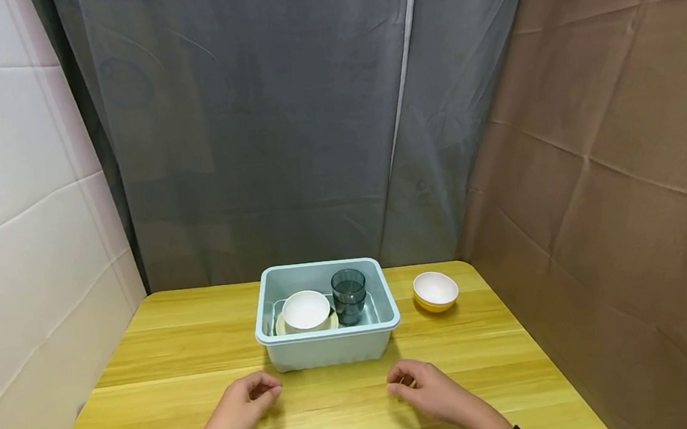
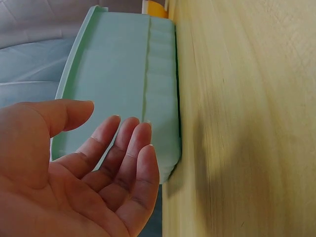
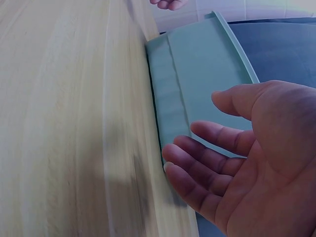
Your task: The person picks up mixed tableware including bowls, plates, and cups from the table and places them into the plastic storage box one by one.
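A pale blue-green plastic basin [image 1: 331, 348] stands at the middle of the wooden table. Inside it, a white bowl [image 1: 306, 309] sits on a cream plate [image 1: 280, 325] at the left, and dark see-through cups [image 1: 349, 296], seemingly stacked, stand at the right. My left hand [image 1: 244, 407] hovers in front of the basin's left corner, fingers loosely curled around nothing. Mirroring it, my right hand [image 1: 429, 391] is off the front right corner, also loosely curled and holding nothing. Both wrist views show the palms bare and apart from the basin wall [image 2: 113, 74].
On the table [image 1: 165, 353], right of the basin, sits a bowl [image 1: 436, 291], white inside and yellow outside. A grey curtain [image 1: 264, 146] hangs behind the table. White cloth [image 1: 29, 201] hangs at the left, brown cloth [image 1: 611, 184] at the right.
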`<state>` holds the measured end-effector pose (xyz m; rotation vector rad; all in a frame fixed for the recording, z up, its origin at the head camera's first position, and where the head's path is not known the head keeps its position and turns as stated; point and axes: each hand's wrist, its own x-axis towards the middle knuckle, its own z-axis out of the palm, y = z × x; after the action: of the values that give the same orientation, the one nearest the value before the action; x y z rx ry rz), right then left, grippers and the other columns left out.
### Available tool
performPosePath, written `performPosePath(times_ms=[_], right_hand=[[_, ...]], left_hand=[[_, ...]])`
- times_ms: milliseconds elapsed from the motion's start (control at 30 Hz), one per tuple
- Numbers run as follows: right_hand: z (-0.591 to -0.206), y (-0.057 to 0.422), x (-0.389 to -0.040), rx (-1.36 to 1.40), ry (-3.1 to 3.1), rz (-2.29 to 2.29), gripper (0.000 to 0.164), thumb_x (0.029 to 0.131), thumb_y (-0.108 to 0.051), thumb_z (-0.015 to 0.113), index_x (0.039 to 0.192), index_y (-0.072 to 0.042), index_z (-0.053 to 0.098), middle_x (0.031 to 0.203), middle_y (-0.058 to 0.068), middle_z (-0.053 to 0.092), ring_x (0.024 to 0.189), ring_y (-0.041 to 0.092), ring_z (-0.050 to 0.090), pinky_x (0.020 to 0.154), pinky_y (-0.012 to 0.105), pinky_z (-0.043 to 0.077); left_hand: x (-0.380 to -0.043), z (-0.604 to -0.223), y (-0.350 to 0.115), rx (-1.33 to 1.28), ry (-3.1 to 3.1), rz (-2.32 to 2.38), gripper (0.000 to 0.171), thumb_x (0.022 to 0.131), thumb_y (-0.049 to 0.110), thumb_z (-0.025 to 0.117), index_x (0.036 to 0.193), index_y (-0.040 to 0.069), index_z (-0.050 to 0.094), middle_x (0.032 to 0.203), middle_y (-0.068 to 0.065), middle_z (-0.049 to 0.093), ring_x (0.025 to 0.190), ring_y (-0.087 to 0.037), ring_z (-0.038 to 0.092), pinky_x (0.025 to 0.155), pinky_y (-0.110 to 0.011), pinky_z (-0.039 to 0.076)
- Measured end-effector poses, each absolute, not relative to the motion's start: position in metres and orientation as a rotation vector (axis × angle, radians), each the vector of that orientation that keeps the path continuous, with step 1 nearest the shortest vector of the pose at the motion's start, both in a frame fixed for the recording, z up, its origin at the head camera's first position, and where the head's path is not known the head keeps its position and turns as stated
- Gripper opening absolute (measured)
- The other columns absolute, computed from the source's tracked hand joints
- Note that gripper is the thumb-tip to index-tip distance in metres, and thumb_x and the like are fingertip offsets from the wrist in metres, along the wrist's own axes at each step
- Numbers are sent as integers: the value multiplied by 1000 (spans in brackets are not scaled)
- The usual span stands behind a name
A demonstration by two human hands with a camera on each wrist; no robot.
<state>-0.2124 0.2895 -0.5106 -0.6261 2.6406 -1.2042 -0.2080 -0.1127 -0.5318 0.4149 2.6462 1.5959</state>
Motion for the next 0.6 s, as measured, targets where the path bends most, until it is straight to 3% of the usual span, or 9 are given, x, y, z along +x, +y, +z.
performPosePath(times_ms=[367, 600], right_hand=[[-505, 314, -232, -481, 2746, -1207, 16, 110, -22, 70, 112, -7, 74, 98, 0, 71, 89, 18, 61, 73, 29, 50], [-506, 342, -262, -103, 2888, -1358, 13, 111, -17, 69, 111, -5, 72, 97, 9, 70, 87, 22, 70, 71, 32, 54]], left_hand=[[-209, -534, -114, 394, 2605, 1615, 14, 105, 18, 76, 112, 6, 77, 102, -2, 76, 93, -11, 65, 82, -28, 56], [-209, -535, -115, 406, 2589, 1611, 16, 105, 19, 77, 113, 5, 77, 102, -3, 76, 92, -11, 65, 81, -27, 55]])
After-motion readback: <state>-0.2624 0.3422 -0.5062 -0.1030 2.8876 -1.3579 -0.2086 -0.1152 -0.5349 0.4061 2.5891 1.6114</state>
